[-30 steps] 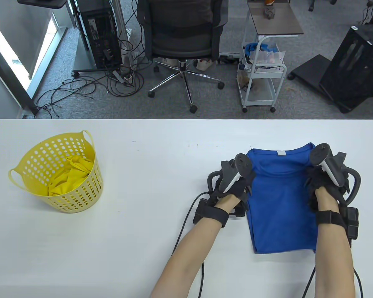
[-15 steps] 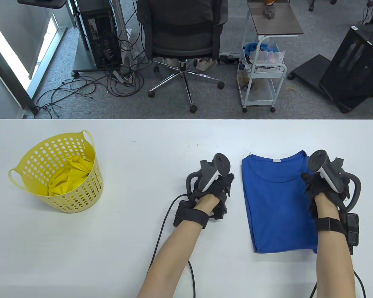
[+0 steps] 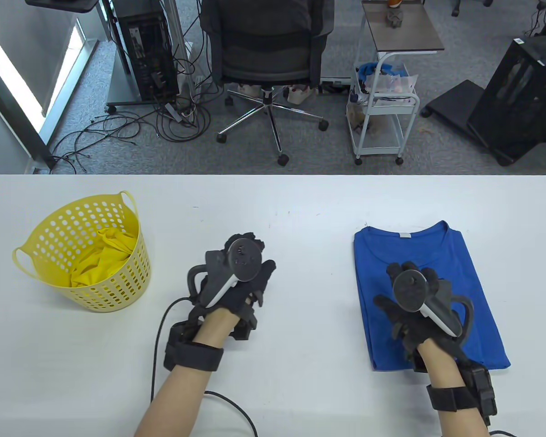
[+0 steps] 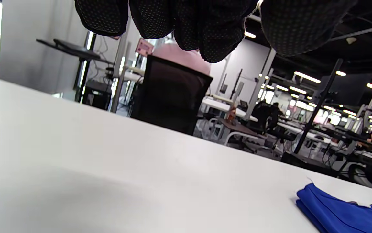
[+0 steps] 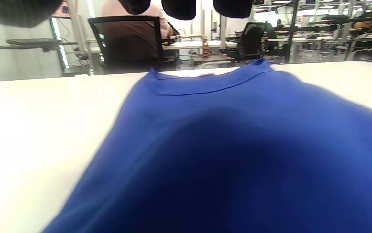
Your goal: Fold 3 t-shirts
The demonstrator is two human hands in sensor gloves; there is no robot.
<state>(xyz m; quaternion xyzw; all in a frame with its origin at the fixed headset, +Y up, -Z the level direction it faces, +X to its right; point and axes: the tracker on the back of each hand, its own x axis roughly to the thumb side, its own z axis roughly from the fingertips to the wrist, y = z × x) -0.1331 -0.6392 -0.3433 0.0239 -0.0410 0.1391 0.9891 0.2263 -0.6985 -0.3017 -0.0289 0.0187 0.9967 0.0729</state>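
Right hand (image 3: 416, 302) lying flat, fingers spread, on blue t-shirt (image 3: 459, 291), left hand (image 3: 236, 282) open, holding nothing | first shirt folded near table's (image 3: 273, 200) right edge | next: reaching into yellow basket (image 3: 41, 236) at left.

A blue cotton t-shirt (image 5: 237, 145) fills most of the right wrist view, lying on the white table (image 5: 43, 110) with its curved neckline toward the far edge. Black gloved fingertips (image 5: 178, 7) of the right hand hang in from the top edge, above the cloth. Beyond the table stands a black mesh office chair (image 5: 129, 42).
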